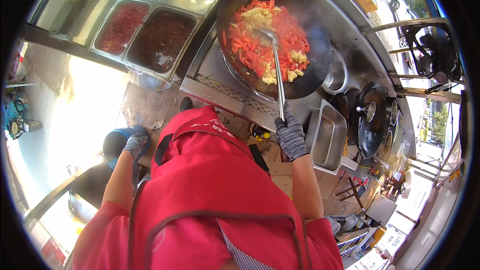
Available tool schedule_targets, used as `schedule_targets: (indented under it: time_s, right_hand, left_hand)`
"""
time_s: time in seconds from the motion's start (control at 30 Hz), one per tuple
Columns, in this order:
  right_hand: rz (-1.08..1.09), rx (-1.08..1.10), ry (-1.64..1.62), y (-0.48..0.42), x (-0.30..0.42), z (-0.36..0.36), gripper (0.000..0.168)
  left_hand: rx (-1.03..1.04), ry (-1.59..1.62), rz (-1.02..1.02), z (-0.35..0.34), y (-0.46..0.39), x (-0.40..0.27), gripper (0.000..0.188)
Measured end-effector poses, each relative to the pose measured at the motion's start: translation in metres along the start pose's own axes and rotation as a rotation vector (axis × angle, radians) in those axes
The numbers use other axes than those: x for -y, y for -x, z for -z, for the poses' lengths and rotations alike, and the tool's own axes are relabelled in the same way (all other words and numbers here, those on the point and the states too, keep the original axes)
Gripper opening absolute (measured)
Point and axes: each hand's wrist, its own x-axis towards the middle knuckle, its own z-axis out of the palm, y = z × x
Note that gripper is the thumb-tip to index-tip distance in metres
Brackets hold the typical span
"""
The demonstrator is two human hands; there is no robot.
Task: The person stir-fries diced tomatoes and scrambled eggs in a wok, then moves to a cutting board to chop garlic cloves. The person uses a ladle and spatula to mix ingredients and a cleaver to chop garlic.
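My right hand (291,134), in a grey knit glove, grips the handle of a long steel ladle (278,71). The ladle's bowl rests among chopped tomatoes (247,43) and pieces of scrambled egg (258,15) in a large black wok (318,60). Steam rises from the food. The wok sits on a steel stove (210,63). At my left side, my gloved left hand (135,144) hangs over the edge of a blue bucket (112,135); whether it touches the bucket or holds anything cannot be made out.
Food pans with a red mixture (122,26) and dark sauce (161,39) stand left of the stove. A steel pan (330,135) lies right of my right hand, beside another black wok (369,120). A yellow-capped bottle (259,132) is below the stove's front edge.
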Motion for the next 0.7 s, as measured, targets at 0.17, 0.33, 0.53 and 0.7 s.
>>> schedule_targets:
  time_s: [0.17, 0.33, 0.53, 0.7]
  right_hand:
    - [0.235, -0.126, 0.227, 0.067, -0.03, 0.021, 0.054]
    - [-0.037, 0.002, -0.073, 0.041, -0.02, 0.014, 0.048]
    - [0.062, -0.002, 0.34, 0.132, -0.011, 0.092, 0.057]
    - [0.02, 0.094, 0.572, 0.105, -0.031, 0.099, 0.059]
  left_hand:
    - [-0.193, 0.205, 0.083, 0.016, 0.005, 0.006, 0.009]
    - [-0.03, -0.099, 0.182, 0.014, -0.015, 0.013, 0.015]
    - [-0.133, 0.122, 0.1, 0.014, -0.005, 0.014, 0.01]
    - [-0.153, -0.023, 0.154, -0.004, -0.004, 0.025, 0.01]
